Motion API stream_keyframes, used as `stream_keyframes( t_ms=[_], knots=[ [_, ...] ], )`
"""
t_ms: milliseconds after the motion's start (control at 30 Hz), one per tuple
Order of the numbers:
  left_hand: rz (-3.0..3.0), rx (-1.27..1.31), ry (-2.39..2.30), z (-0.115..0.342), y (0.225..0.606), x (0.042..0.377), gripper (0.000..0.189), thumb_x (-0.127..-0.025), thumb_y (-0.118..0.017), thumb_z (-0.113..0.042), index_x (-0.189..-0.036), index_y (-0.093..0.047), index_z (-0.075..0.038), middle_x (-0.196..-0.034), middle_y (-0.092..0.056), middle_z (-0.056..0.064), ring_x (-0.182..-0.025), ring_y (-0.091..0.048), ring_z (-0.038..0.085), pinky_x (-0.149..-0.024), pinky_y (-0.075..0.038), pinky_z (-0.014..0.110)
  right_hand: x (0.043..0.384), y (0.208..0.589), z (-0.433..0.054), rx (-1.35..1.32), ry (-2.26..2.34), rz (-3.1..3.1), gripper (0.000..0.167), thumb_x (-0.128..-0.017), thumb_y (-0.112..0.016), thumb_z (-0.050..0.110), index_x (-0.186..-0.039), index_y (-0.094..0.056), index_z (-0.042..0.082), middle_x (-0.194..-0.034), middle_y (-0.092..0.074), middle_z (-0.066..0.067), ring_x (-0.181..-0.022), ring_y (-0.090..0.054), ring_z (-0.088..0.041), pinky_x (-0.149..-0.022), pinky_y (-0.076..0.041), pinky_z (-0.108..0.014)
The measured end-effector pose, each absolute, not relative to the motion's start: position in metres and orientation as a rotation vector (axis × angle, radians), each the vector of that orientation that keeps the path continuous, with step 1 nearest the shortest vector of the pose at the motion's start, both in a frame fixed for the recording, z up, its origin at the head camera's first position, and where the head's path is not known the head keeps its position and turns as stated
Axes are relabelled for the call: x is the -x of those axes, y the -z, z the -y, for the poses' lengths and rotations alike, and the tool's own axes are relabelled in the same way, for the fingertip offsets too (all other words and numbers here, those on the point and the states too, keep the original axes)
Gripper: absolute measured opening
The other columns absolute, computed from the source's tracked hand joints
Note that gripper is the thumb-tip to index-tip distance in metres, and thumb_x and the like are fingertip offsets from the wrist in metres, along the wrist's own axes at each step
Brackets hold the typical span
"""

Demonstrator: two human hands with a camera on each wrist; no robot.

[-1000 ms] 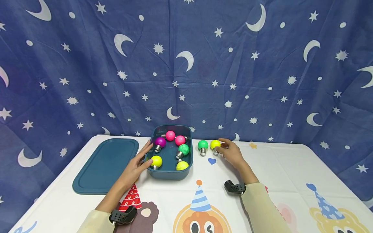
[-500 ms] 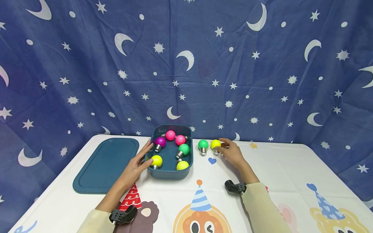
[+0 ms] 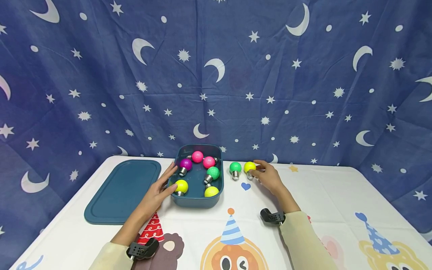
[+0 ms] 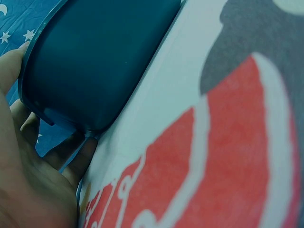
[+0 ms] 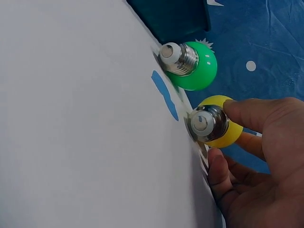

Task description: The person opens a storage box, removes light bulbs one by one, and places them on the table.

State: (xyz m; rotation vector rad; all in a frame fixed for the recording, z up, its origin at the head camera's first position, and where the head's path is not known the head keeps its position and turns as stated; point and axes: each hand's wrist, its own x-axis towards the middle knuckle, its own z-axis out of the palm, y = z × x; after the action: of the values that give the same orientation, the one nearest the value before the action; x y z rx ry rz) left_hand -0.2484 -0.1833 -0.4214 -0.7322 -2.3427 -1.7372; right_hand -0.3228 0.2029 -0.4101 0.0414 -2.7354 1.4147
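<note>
A dark teal box (image 3: 195, 202) holds several coloured light bulbs: two pink, one purple (image 3: 185, 164), one green, two yellow. Along its left side rests my left hand (image 3: 156, 193), fingers spread on the outer wall and thumb at the rim beside a yellow bulb (image 3: 181, 186). In the left wrist view the box wall (image 4: 95, 61) fills the space before those fingers (image 4: 80, 159). To the right of the box, my right hand (image 3: 270, 179) pinches a yellow light bulb (image 5: 221, 140) lying on the table, thumb against its metal base. A green light bulb (image 3: 235, 167) lies just left of it.
A flat teal lid (image 3: 123, 191) lies left of the box. White cloth with cartoon prints (image 3: 233, 225) covers the table. Behind the far edge hangs a blue curtain (image 3: 236, 75) with moons and stars. Both wrists carry black camera mounts (image 3: 272, 217).
</note>
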Motion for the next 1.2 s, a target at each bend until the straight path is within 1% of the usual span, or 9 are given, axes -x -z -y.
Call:
stream_keyframes(
  t_ms=[133, 267, 367, 467, 567, 600, 800, 1033, 1200],
  knots=[
    [2.343, 0.734, 1.733, 0.184, 0.422, 0.249, 0.056, -0.097, -0.054, -0.014, -0.149, -0.033, -0.008, -0.159, -0.014, 0.002, -0.144, -0.008, 0.027, -0.109, -0.012, 0.063, 0.322, 0.408, -0.203, -0.045, -1.413, 2.738, 0.056, -0.091, -0.064, 0.023, -0.141, -0.045, 0.007, -0.131, -0.051, -0.022, -0.108, -0.056, -0.032, -0.071, -0.052, -0.029],
    [2.331, 0.747, 1.745, 0.184, 0.422, 0.249, 0.056, -0.097, -0.054, -0.013, -0.149, -0.033, -0.007, -0.159, -0.014, 0.003, -0.144, -0.008, 0.028, -0.109, -0.012, 0.063, 0.322, 0.405, -0.203, -0.049, -1.4, 2.737, 0.056, -0.091, -0.063, 0.024, -0.142, -0.044, 0.007, -0.131, -0.051, -0.022, -0.113, -0.054, -0.035, -0.072, -0.053, -0.033],
    [2.325, 0.759, 1.755, 0.185, 0.422, 0.249, 0.056, -0.097, -0.054, -0.012, -0.149, -0.032, -0.006, -0.159, -0.013, 0.004, -0.144, -0.007, 0.028, -0.109, -0.011, 0.064, 0.32, 0.4, -0.203, -0.076, -1.359, 2.737, 0.056, -0.093, -0.062, 0.026, -0.142, -0.044, 0.007, -0.132, -0.051, -0.022, -0.115, -0.052, -0.037, -0.077, -0.052, -0.038],
    [2.327, 0.762, 1.755, 0.185, 0.422, 0.249, 0.057, -0.097, -0.054, -0.011, -0.149, -0.032, -0.006, -0.159, -0.013, 0.004, -0.144, -0.007, 0.028, -0.109, -0.011, 0.064, 0.319, 0.394, -0.202, -0.12, -1.336, 2.727, 0.056, -0.094, -0.061, 0.028, -0.143, -0.043, 0.009, -0.133, -0.05, -0.022, -0.112, -0.053, -0.037, -0.082, -0.049, -0.043],
    [2.331, 0.754, 1.75, 0.185, 0.421, 0.248, 0.057, -0.097, -0.054, -0.012, -0.149, -0.032, -0.007, -0.159, -0.013, 0.004, -0.144, -0.007, 0.027, -0.109, -0.012, 0.063, 0.317, 0.386, -0.2, -0.171, -1.339, 2.709, 0.057, -0.094, -0.061, 0.03, -0.144, -0.042, 0.011, -0.134, -0.05, -0.02, -0.111, -0.053, -0.036, -0.086, -0.047, -0.046],
    [2.331, 0.753, 1.745, 0.184, 0.421, 0.248, 0.057, -0.097, -0.054, -0.012, -0.149, -0.032, -0.006, -0.159, -0.013, 0.006, -0.144, -0.008, 0.029, -0.108, -0.012, 0.064, 0.316, 0.383, -0.199, -0.181, -1.343, 2.701, 0.057, -0.094, -0.062, 0.031, -0.144, -0.042, 0.012, -0.134, -0.05, -0.019, -0.111, -0.053, -0.036, -0.087, -0.047, -0.047],
    [2.329, 0.754, 1.745, 0.185, 0.421, 0.249, 0.057, -0.097, -0.054, -0.012, -0.149, -0.032, -0.007, -0.159, -0.013, 0.006, -0.144, -0.008, 0.029, -0.108, -0.012, 0.064, 0.309, 0.364, -0.184, -0.275, -1.332, 2.675, 0.058, -0.092, -0.064, 0.031, -0.144, -0.043, 0.013, -0.133, -0.051, -0.018, -0.108, -0.056, -0.033, -0.083, -0.051, -0.044],
    [2.346, 0.735, 1.735, 0.185, 0.423, 0.25, 0.057, -0.098, -0.054, -0.016, -0.15, -0.032, -0.008, -0.159, -0.013, 0.003, -0.144, -0.008, 0.027, -0.109, -0.012, 0.063, 0.297, 0.345, -0.16, -0.481, -1.399, 2.634, 0.052, -0.092, -0.065, 0.033, -0.14, -0.049, 0.021, -0.127, -0.056, -0.012, -0.094, -0.064, -0.023, -0.078, -0.053, -0.039],
    [2.337, 0.747, 1.743, 0.184, 0.423, 0.25, 0.057, -0.098, -0.054, -0.014, -0.15, -0.032, -0.007, -0.159, -0.013, 0.003, -0.144, -0.008, 0.029, -0.108, -0.012, 0.064, 0.289, 0.339, -0.144, -0.614, -1.392, 2.642, 0.051, -0.091, -0.065, 0.036, -0.138, -0.05, 0.023, -0.124, -0.059, -0.009, -0.091, -0.065, -0.021, -0.078, -0.053, -0.038]
  ],
)
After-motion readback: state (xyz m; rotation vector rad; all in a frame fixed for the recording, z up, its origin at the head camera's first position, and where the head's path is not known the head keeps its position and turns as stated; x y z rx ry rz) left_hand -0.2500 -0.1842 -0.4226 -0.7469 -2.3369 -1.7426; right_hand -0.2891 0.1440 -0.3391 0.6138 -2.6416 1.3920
